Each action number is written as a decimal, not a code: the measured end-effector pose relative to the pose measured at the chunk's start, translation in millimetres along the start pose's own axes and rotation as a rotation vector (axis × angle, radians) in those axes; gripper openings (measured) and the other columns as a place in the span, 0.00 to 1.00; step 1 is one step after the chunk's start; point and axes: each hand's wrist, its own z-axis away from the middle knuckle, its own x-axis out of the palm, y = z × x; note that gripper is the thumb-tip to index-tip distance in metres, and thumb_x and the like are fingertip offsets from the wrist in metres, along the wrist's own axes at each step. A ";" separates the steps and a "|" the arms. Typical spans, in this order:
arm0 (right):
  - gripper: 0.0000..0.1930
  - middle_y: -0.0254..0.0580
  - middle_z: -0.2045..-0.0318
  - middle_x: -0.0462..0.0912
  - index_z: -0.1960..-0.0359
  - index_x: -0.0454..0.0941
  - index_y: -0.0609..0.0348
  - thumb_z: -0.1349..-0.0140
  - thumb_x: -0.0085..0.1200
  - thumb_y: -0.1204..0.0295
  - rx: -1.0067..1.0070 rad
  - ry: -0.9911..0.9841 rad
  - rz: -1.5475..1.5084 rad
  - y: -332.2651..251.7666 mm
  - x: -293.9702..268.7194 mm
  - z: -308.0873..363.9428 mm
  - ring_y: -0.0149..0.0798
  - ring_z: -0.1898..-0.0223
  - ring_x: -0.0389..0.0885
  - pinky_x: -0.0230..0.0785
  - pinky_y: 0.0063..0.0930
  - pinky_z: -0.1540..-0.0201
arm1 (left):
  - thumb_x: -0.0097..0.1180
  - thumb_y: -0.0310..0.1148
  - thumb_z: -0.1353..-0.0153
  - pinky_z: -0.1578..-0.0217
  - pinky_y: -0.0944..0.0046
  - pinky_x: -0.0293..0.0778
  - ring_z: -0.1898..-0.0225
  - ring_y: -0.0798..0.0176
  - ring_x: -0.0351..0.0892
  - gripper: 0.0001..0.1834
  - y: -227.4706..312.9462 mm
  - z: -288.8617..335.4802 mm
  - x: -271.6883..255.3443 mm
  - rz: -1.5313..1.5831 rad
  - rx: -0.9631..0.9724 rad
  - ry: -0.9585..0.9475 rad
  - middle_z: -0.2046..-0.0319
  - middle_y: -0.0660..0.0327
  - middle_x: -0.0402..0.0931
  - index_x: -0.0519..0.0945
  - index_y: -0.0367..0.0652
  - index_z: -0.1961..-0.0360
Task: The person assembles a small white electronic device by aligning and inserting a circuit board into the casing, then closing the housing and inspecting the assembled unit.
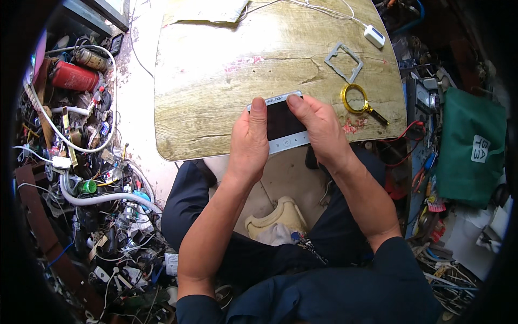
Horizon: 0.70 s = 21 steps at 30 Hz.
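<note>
Between both hands, over the table's near edge, is a thermostat-like control panel [286,121] with a dark screen, a silver-white frame and a row of small buttons along its lower edge. My left hand [250,135] grips its left side, thumb on the front. My right hand [322,127] holds the right side, its thumb at the upper right corner of the screen. Fingers behind the panel are hidden. To the right of my right hand lies a magnifying glass [374,112] with a gold rim and dark handle. Beyond it rests a grey rectangular frame [352,71].
The wooden-topped table [205,86] carries a white adapter [374,36] with a cable, and a pale packet [210,9] at its far edge. Cables and loose parts [118,232] heap on the left, near a red cylinder [74,76]. A green bag [468,146] hangs at right.
</note>
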 end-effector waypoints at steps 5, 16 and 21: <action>0.20 0.28 0.68 0.83 0.59 0.83 0.64 0.23 0.51 0.56 -0.034 0.011 -0.039 6.9 -2.4 -1.7 0.20 0.67 0.75 0.70 0.19 0.62 | 0.38 0.61 0.21 0.49 0.64 0.78 0.53 0.66 0.83 0.37 -0.8 -0.4 3.2 -0.009 0.012 -0.012 0.53 0.56 0.83 0.79 0.32 0.46; 0.22 0.29 0.67 0.84 0.57 0.83 0.65 0.22 0.50 0.55 0.026 -0.009 -0.156 -8.4 4.0 -2.1 0.21 0.66 0.77 0.72 0.20 0.61 | 0.39 0.62 0.22 0.48 0.62 0.80 0.52 0.63 0.84 0.38 9.5 -2.1 3.4 0.106 -0.041 -0.004 0.51 0.54 0.83 0.77 0.32 0.44; 0.23 0.30 0.67 0.84 0.55 0.84 0.66 0.22 0.50 0.54 0.030 -0.049 -0.100 -4.4 -1.7 -6.3 0.22 0.66 0.78 0.73 0.20 0.61 | 0.38 0.62 0.23 0.46 0.61 0.80 0.50 0.62 0.84 0.39 10.6 -2.2 0.8 0.102 -0.040 0.001 0.50 0.52 0.82 0.76 0.31 0.43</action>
